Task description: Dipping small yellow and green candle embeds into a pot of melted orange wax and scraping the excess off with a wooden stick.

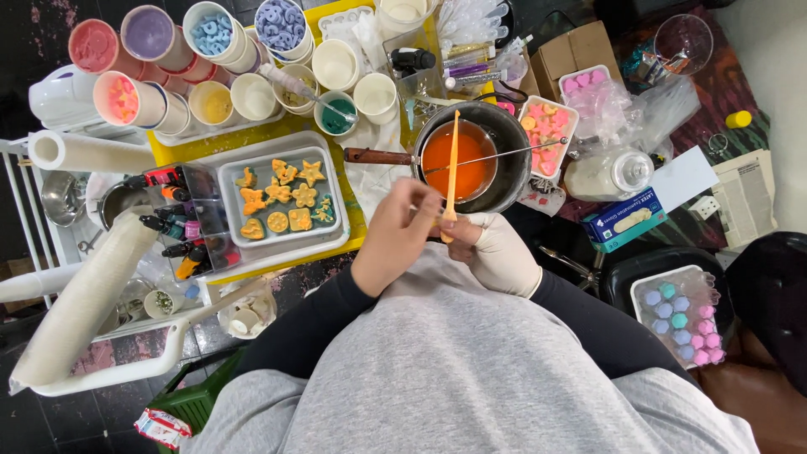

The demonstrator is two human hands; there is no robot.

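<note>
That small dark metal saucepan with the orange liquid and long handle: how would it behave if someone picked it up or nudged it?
The small dark metal saucepan holds a pool of orange liquid, so it would probably slosh and spill if tilted. Its long handle sticks out sideways, so a nudge there might swing the pan. The orange stirring stick and thin metal rod lie loose across it and would likely slide.

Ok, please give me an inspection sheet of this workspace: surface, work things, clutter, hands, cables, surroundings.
Surface: yellow mat, crowded.
Work things: saucepan with orange liquid; orange spatula standing in it; thin metal rod across the rim.
Clutter: tray of orange shaped pieces; cups of coloured pieces; dye bottles.
Hands: left hand bare, touching gloved right hand, which holds the spatula.
Cables: nothing seen.
Surroundings: paper rolls; cardboard box.
</note>
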